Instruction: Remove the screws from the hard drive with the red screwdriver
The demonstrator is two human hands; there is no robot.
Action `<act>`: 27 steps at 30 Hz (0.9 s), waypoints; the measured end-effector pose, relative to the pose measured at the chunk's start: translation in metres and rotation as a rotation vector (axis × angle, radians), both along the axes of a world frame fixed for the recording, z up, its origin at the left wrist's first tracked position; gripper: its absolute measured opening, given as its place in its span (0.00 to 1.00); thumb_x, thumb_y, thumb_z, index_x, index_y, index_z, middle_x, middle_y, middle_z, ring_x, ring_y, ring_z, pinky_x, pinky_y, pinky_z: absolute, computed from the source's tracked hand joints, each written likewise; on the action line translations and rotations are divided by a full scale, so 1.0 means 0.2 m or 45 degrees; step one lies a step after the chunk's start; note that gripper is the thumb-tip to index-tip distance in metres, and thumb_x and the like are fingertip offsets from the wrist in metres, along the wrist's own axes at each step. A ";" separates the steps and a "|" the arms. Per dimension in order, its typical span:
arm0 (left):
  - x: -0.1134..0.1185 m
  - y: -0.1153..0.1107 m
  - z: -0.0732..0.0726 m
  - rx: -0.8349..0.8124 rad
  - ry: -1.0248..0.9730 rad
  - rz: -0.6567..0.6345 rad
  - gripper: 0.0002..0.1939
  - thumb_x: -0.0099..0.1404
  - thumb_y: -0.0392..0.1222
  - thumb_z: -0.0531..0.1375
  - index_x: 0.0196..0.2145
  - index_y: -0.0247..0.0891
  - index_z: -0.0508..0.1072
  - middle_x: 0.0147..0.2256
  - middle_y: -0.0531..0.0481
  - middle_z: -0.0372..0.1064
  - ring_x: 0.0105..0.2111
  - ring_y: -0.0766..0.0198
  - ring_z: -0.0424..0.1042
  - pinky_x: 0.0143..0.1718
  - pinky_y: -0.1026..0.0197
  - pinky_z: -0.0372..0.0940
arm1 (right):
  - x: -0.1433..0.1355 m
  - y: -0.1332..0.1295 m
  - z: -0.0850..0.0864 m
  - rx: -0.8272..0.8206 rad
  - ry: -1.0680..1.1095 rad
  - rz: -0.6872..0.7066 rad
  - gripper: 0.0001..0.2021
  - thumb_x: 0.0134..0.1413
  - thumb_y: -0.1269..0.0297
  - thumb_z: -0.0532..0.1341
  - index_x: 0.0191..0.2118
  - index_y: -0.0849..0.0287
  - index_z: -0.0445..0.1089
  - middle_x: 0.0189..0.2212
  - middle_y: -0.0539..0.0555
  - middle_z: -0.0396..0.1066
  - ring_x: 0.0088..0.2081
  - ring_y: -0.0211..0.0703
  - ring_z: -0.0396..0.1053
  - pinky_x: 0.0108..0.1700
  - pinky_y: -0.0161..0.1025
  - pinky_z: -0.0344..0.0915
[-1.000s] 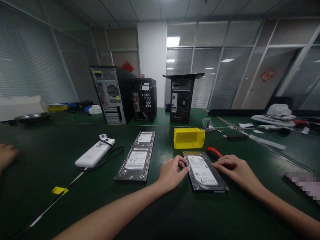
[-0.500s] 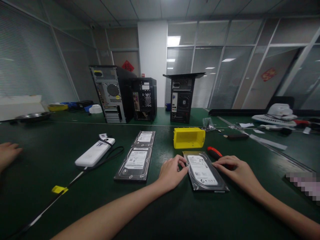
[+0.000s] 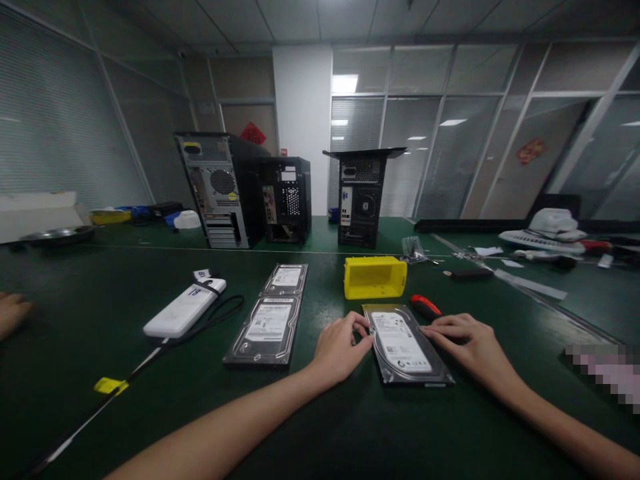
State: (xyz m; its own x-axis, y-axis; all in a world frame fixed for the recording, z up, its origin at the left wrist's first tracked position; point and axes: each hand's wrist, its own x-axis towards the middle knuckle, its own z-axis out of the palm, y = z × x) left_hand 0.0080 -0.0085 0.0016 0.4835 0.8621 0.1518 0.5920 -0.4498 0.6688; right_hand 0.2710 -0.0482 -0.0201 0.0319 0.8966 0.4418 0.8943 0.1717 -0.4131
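A hard drive (image 3: 403, 340) with a white label lies flat on the green table, label up. At its left edge my left hand (image 3: 344, 343) is closed in a pinch, fingertips touching the drive's side by a small bright spot. My right hand (image 3: 465, 337) pinches at the opposite edge, thumb and fingers together. Whatever small thing is between the fingertips of either hand is hidden. Just beyond the drive are a yellow plastic bin (image 3: 375, 291) on its side and a red and black handle (image 3: 425, 307), partly behind my right hand.
Two more hard drives (image 3: 265, 327) lie end to end on the left. Farther left is a white power bank (image 3: 185, 310) with a black cable. Computer cases (image 3: 360, 200) stand at the back. Another person's hand (image 3: 13, 313) shows at the left edge. A pixelated patch (image 3: 605, 373) lies right.
The whole view has shifted slightly left. Both hands keep their pinch at the drive's edges, and the drive has not visibly moved on the table.
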 end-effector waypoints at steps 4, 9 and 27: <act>0.00 0.00 -0.01 0.009 0.004 0.009 0.13 0.62 0.47 0.53 0.42 0.41 0.68 0.38 0.53 0.71 0.37 0.62 0.67 0.38 0.60 0.59 | 0.00 -0.01 0.00 0.026 -0.074 0.016 0.14 0.52 0.47 0.57 0.36 0.44 0.78 0.37 0.53 0.75 0.43 0.55 0.68 0.44 0.56 0.62; -0.01 0.01 -0.02 0.004 -0.009 -0.009 0.13 0.62 0.48 0.53 0.42 0.41 0.68 0.38 0.53 0.71 0.37 0.62 0.67 0.37 0.60 0.59 | -0.01 -0.02 0.02 0.010 -0.146 0.008 0.14 0.53 0.49 0.56 0.38 0.45 0.77 0.39 0.53 0.75 0.43 0.53 0.67 0.44 0.56 0.61; 0.00 0.01 -0.02 0.024 0.001 0.004 0.12 0.61 0.47 0.53 0.41 0.42 0.67 0.37 0.54 0.72 0.36 0.62 0.67 0.37 0.60 0.59 | -0.02 -0.04 0.01 0.142 -0.373 0.072 0.16 0.58 0.53 0.52 0.42 0.48 0.75 0.39 0.53 0.75 0.43 0.51 0.68 0.46 0.55 0.54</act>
